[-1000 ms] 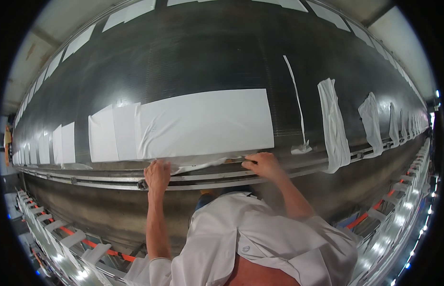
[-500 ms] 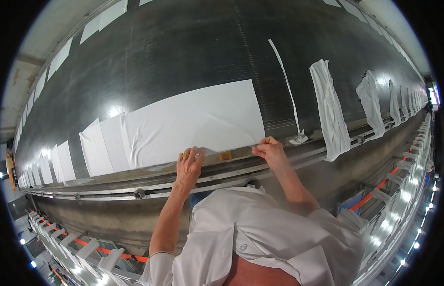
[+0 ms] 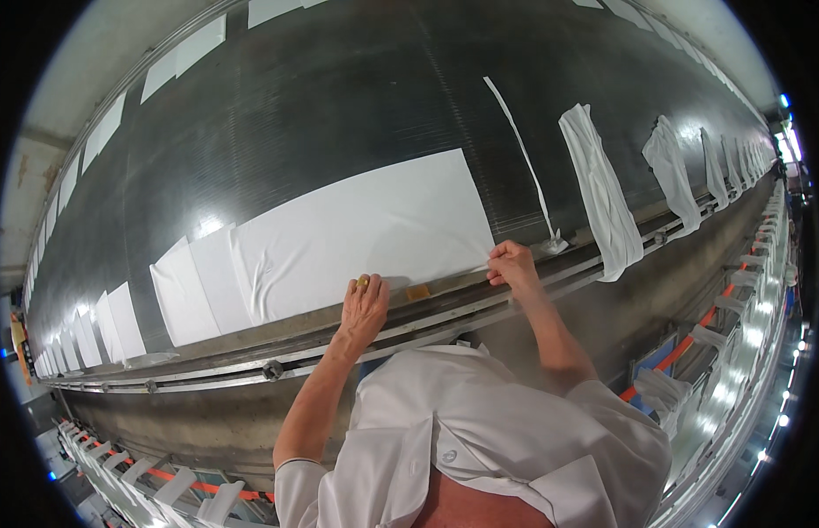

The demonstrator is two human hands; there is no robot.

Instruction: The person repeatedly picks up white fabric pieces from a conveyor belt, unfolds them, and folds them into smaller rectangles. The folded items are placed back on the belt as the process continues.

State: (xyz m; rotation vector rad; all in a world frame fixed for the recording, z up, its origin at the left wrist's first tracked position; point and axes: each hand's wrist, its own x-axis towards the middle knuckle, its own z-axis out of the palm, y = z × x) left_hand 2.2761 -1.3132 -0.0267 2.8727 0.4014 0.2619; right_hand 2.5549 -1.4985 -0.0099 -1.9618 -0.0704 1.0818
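Observation:
A large white fabric panel point(image 3: 365, 224) lies on the dark table, rippled near its left end. My right hand point(image 3: 513, 264) pinches its near right corner between thumb and fingers. Further left along the near edge, my left hand point(image 3: 365, 308) is closed at the fabric, back of the hand up and fingertips curled down onto the edge; its thumb is mostly hidden. Beneath the panel's left end lie more white fabric pieces point(image 3: 185, 295), overlapping one another.
The dark table point(image 3: 339, 114) has a metal rail point(image 3: 225, 376) along its near side. A narrow white strip point(image 3: 522, 145) and crumpled white fabric lengths point(image 3: 599, 194) lie to the right, some hanging over the edge. An orange-yellow piece point(image 3: 417, 292) sits between my hands.
The panel's near edge now lies flatter at the table edge. My left hand has shifted slightly right and turned knuckles up. My right hand still pinches the corner, a little farther right.

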